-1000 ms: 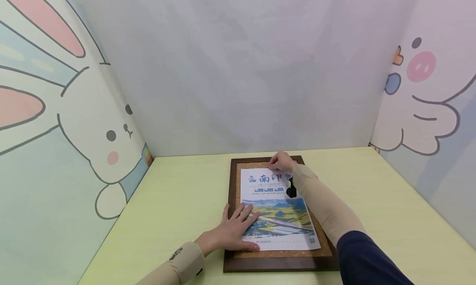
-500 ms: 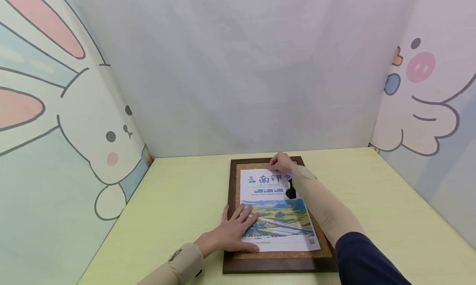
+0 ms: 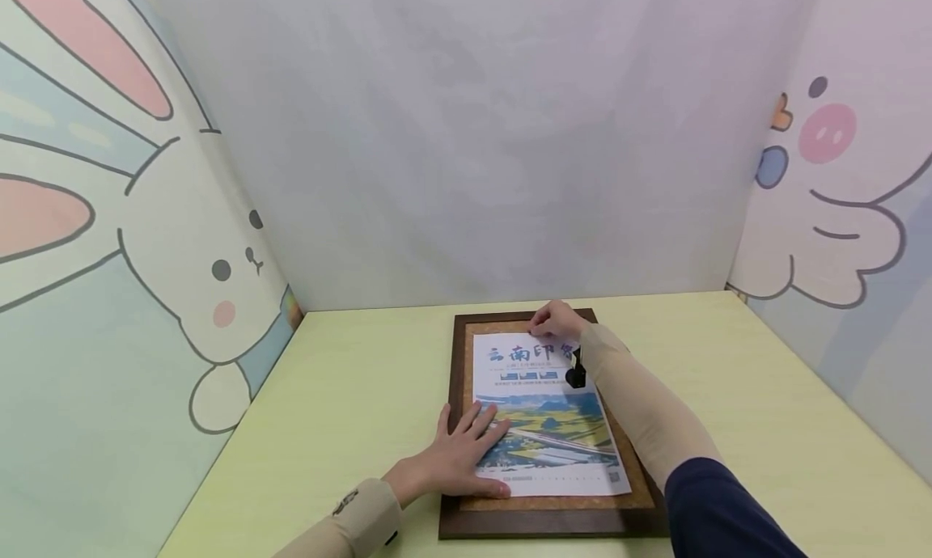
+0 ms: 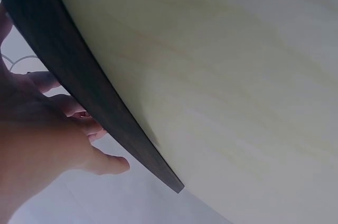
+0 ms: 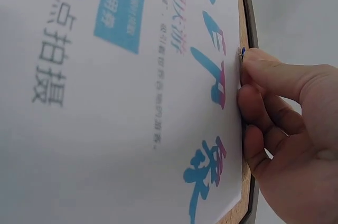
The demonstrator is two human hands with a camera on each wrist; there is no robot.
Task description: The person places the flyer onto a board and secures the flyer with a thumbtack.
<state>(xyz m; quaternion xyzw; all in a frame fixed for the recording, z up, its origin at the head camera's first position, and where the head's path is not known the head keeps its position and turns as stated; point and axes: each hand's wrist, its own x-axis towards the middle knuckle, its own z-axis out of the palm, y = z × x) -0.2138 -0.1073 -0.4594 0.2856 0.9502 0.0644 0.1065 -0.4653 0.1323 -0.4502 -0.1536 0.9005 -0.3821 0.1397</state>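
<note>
A printed poster (image 3: 553, 453) with blue lettering and a colourful landscape lies on a cork board (image 3: 473, 327) in a dark wooden frame (image 3: 546, 527). My left hand (image 3: 462, 457) rests with spread fingers on the poster's lower left part; in the left wrist view it shows beyond the frame's dark edge (image 4: 95, 81). At the poster's top edge, my right hand (image 3: 559, 322) pinches a blue pushpin (image 5: 243, 51) between thumb and forefinger. Its metal point (image 5: 239, 53) shows at the paper's border in the right wrist view, and its head is mostly hidden by the fingertips.
The framed board lies on a pale yellow-green table (image 3: 349, 380). A grey-white backdrop (image 3: 466, 154) rises behind it. Side panels carry a cartoon rabbit (image 3: 189, 275) on the left and a white cartoon figure (image 3: 823, 210) on the right.
</note>
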